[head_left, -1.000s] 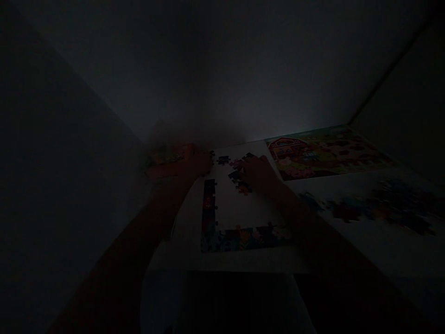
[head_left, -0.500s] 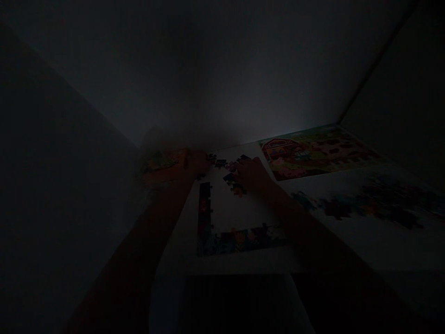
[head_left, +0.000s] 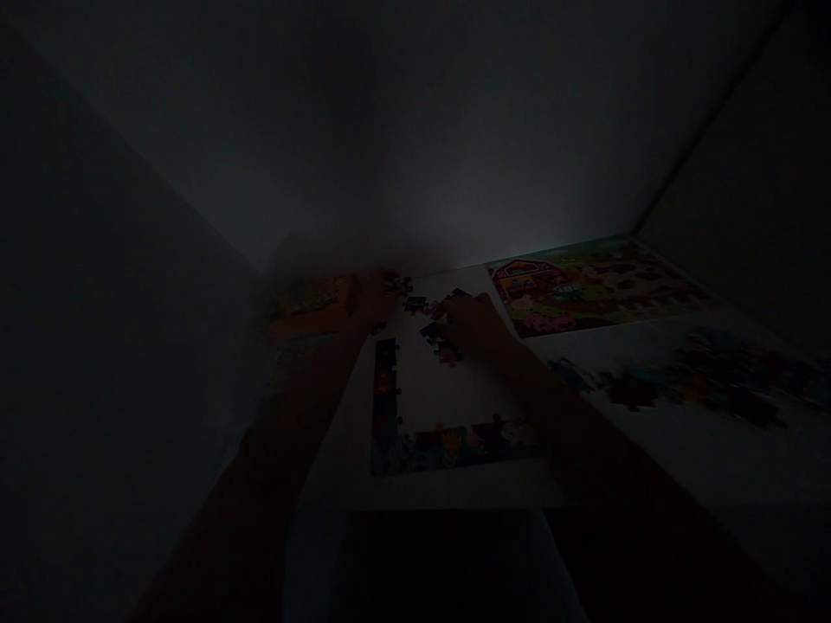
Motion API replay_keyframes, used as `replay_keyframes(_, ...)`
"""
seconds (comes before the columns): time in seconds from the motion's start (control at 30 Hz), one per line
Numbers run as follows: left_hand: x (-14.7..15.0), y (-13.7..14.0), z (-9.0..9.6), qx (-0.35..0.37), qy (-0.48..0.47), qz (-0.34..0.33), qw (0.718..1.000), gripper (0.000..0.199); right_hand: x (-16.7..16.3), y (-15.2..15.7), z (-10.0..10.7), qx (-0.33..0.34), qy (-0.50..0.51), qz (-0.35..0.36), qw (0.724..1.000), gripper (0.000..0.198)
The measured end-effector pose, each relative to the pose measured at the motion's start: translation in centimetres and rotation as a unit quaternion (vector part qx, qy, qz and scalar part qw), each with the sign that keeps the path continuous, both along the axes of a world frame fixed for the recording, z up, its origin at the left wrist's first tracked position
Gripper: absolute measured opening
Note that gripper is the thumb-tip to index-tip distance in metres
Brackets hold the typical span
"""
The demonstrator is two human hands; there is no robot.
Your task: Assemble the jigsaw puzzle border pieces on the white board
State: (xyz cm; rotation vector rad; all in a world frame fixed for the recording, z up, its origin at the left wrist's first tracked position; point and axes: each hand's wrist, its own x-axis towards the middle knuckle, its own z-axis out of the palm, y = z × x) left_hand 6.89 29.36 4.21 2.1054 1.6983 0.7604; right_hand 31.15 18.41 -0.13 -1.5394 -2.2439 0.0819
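Observation:
The view is very dark. Loose jigsaw puzzle pieces (head_left: 415,304) lie on a white surface between my two hands. My right hand (head_left: 473,322) is closed, its fingertips together at a small pinkish puzzle piece (head_left: 434,308). Just below those fingers lie a dark piece (head_left: 429,331) and an orange one (head_left: 448,352). My left hand (head_left: 377,298) rests by dark pieces (head_left: 398,284) at the far edge; shadow hides its fingers. Nearer me, joined pieces form an L-shaped border (head_left: 385,389), running down the left side and along the bottom.
A farm picture (head_left: 597,281) with a barn and a cow lies at the back right. In front of it spreads a heap of loose pieces (head_left: 727,376). An orange, box-like object (head_left: 312,310) stands left of my left hand. A pale wall (head_left: 506,173) rises behind.
My left hand has shifted slightly, showing more of the dark pieces beside it. My right hand stays almost in place among the pieces. The whole view has moved a little.

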Motion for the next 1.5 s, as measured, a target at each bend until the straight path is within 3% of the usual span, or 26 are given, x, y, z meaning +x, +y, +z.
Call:
replay_keyframes(0.1,-1.2,-2.7,0.2,0.01,-0.109,-0.036,0.993,0.042,-0.1,-0.2,0.3,0.012,0.026,0.002,1.0,0.032)
replay_keyframes(0.2,-3.1,-5.8,-0.6,-0.024,-0.237,-0.091,0.967,0.052,-0.6,-0.6,1.0,0.028,0.046,0.024,0.998,0.034)
replay_keyframes(0.37,-4.7,-8.4,-2.1,-0.064,-0.298,-0.134,0.943,0.056,-0.9,-1.0,1.3,0.024,0.047,0.089,0.995,0.034)
replay_keyframes(0.43,-4.8,-8.5,-2.3,-0.067,-0.285,-0.145,0.945,0.05,-0.8,-1.0,1.0,0.018,0.059,0.106,0.992,0.034)
replay_keyframes(0.6,-4.5,-8.7,-2.2,-0.06,-0.255,-0.18,0.948,0.047,-1.1,-1.2,0.3,-0.007,0.09,0.183,0.979,0.057)
replay_keyframes(0.8,-3.8,-8.9,-2.5,-0.029,-0.229,-0.181,0.956,0.043,-1.3,-0.9,-0.1,-0.002,0.125,0.2,0.972,0.043)
replay_keyframes(0.97,-5.9,-7.3,-2.7,0.064,-0.176,-0.047,0.981,0.017,0.4,-0.2,0.5,0.014,0.176,0.137,0.975,0.059)
replay_keyframes(1.07,-7.7,-6.5,-3.0,0.091,-0.091,-0.006,0.992,0.018,1.1,-0.3,1.2,-0.015,0.15,0.129,0.98,0.062)
replay_keyframes(1.3,-8.4,-6.6,-3.0,0.058,0.007,-0.006,0.998,0.018,1.0,-1.0,0.7,-0.098,0.021,0.165,0.981,0.063)
replay_keyframes(1.5,-7.9,-7.5,-2.5,0.025,0.086,-0.01,0.996,0.021,2.0,-0.8,-0.1,-0.068,-0.027,0.137,0.988,0.056)
